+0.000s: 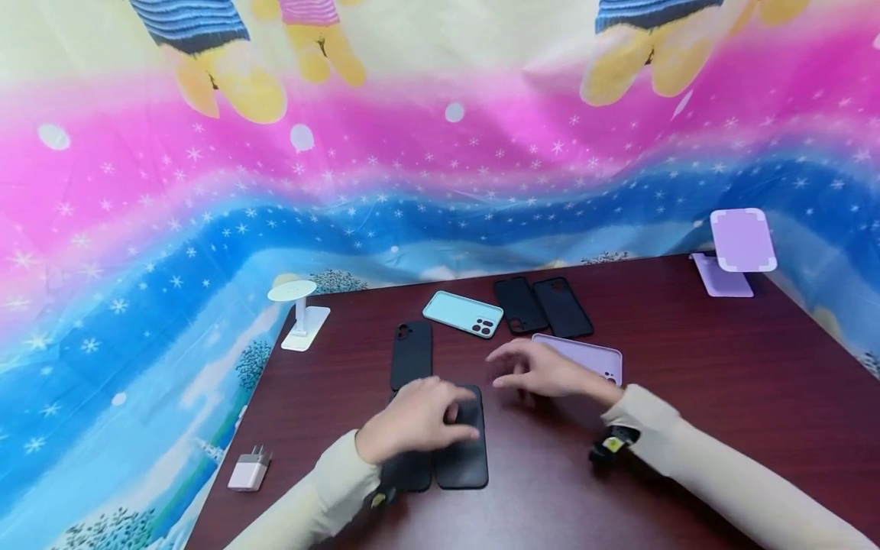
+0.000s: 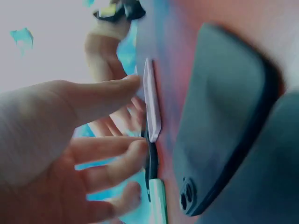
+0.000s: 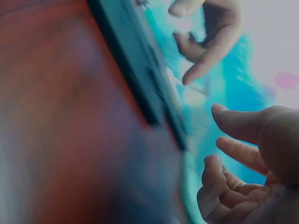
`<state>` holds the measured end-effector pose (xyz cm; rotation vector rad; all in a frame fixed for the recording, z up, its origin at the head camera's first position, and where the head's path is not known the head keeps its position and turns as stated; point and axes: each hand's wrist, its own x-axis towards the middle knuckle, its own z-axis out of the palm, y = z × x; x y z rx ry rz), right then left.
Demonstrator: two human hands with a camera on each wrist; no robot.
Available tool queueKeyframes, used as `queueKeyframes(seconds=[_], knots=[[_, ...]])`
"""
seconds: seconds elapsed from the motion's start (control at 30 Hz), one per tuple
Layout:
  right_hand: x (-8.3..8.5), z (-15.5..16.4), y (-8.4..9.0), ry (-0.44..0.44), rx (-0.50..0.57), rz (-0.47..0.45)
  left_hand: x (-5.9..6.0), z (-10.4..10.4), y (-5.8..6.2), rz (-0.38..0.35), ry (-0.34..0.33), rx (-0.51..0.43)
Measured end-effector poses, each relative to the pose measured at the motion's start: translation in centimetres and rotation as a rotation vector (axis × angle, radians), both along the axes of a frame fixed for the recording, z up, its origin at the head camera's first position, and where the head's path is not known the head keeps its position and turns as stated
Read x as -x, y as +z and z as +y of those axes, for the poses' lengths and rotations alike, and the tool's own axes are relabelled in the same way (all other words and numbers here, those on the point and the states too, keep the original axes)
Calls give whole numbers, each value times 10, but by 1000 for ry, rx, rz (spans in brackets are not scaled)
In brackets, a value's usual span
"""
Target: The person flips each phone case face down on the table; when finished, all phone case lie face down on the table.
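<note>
Here we are over the desk [image 1: 660, 305], and nothing is clamped: our left hand [image 1: 415, 420] hovers above the front-right black case [image 1: 462, 466], its grip apart, thumb clear of the bent fingers. Our right hand [image 1: 543, 370] hangs beside the lilac case [image 1: 584, 353], grip apart too, and nothing sits between thumb and fingers there either.

Now, the danger! The front-right black case lies flat, right alongside the front-left black case [image 1: 412, 475], so a hasty pinch at that shared edge could drag 2 at once or push the neighbour askew. The upper black case [image 1: 411, 351] lies just behind them, and our left hand hides the join; whether they touch, we cannot tell. Fingers coming down blind there could knock it.

Over on the right, our wrist hangs across the near end of the lilac case; a low sweep of the sleeve might shove it toward the 2 cases behind, the left rear case [image 1: 520, 305] and the right rear case [image 1: 564, 305]. Those lie so close together that 1 nudge could shift the pair, and the mint case [image 1: 462, 313] beside them as well. And both hands share a narrow space, so a quick inward move risks a collision!
</note>
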<state>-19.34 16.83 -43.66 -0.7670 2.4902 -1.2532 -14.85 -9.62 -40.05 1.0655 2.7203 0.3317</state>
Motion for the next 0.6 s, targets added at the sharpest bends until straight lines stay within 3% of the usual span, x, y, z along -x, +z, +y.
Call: queueKeyframes(seconds=[0.17,0.27,0.43,0.6], knots=[[-4,63,27,-172,-94,158,37,17,0,-21,-11,-140],[-10,99,31,-258,-139,181,58,35,-5,-70,-27,-176],[-26,146,19,-346,-215,143,81,69,-17,-125,-69,-156],[-37,173,0,-342,-246,105,91,92,-29,-108,-100,-111]])
